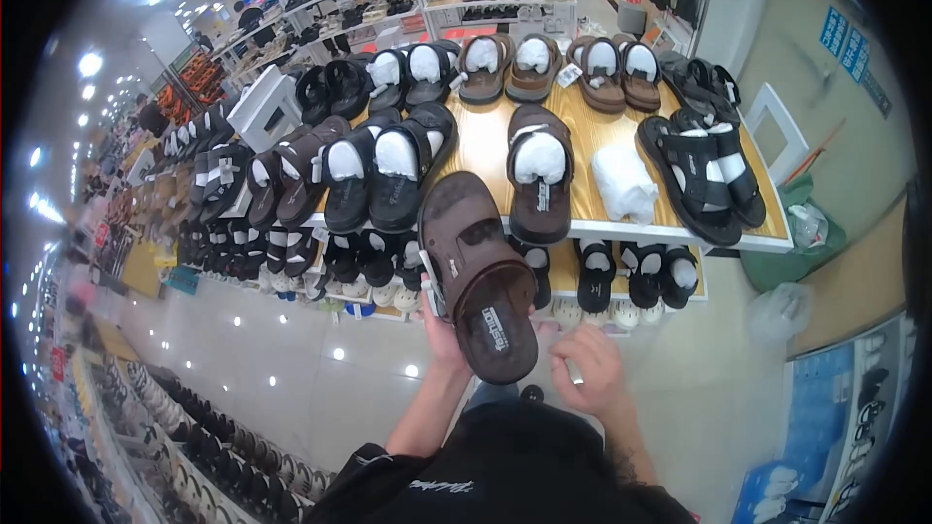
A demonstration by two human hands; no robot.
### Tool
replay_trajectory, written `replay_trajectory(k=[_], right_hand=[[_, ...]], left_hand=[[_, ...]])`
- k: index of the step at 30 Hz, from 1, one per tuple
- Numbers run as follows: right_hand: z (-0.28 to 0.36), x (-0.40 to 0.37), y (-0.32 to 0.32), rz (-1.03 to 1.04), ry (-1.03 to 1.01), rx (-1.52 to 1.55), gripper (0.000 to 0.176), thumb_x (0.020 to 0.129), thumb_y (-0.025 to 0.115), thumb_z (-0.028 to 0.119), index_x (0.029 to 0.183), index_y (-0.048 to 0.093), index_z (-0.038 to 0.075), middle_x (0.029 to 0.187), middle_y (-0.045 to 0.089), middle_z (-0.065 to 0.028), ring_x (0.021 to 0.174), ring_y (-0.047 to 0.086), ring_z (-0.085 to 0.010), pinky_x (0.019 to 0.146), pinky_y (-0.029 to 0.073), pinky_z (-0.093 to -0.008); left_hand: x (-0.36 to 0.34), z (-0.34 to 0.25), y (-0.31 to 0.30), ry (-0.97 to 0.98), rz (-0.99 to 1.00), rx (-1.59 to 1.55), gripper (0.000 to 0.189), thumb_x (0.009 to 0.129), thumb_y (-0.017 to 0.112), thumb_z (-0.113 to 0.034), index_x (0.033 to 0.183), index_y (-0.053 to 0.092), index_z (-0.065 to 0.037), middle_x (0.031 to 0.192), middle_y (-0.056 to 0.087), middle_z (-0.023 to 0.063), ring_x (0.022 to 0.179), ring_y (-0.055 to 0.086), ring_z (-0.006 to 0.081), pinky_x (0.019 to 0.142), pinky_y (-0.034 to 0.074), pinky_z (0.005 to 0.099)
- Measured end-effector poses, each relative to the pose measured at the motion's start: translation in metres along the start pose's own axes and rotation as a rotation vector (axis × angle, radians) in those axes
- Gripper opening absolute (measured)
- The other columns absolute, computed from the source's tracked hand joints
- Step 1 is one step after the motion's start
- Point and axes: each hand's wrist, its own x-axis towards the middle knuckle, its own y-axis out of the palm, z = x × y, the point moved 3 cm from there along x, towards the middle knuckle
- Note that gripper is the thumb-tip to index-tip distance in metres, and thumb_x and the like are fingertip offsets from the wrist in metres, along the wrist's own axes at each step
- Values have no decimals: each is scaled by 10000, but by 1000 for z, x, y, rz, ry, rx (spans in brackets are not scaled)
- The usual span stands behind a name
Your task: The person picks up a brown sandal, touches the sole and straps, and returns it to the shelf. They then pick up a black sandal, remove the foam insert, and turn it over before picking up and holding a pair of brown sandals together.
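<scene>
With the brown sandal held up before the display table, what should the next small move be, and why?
Probably reach the right hand to the loose white paper wad on the wooden display table. The brown strapped sandal in the left hand looks unstuffed, while the matching-looking brown sandal stuffed with white paper stands right beside that wad.

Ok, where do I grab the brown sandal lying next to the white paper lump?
Take the brown sandal by its heel end, from the shelf's front edge: the heel points toward you, low and bare, while paper stuffing fills the straps further back.
</scene>
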Motion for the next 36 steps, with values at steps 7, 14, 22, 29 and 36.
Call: replay_trajectory(k=[7,14,22,29,36], right_hand=[[6,-4,-2,71,-37,1,285,776,797,145,991,652,25,883,591,-119,783,611,-290,688,496,-378],[-24,-23,29,-122,743,974,544,926,726,99,1359,428,-39,1234,595,-114,1078,610,-191,908,511,-329],[-38,0,-46,29,619,635,518,865,731,103,1342,564,-5,1184,663,-96,1106,624,-166,982,484,-313],[-29,16,-73,-175,681,480,430,873,716,86,1270,571,9,1105,665,-72,1041,627,-138,931,495,-286],[-36,39,-16,-481,644,668,453,898,723,148,1295,560,4,1123,652,-81,1045,624,-155,959,486,-313]], left_hand=[[5,11,23,-28,173,-14,896,973,259,-704,1521,334,1,1496,439,242,1190,596,394,935,547,551],[12,25,37,110,351,33,955,938,289,-735,1588,174,-45,1568,353,210,1418,406,401,1160,375,503],[-8,-35,-17,214,156,190,525,984,495,-347,1376,518,2,1310,625,126,1212,600,250,1053,473,439],[-33,-50,2,-121,194,935,397,917,717,-112,1257,602,58,1069,719,112,849,726,189,670,619,300],[-42,-72,-10,20,144,893,365,947,684,-135,1246,609,60,1031,725,137,872,729,207,703,624,321]])
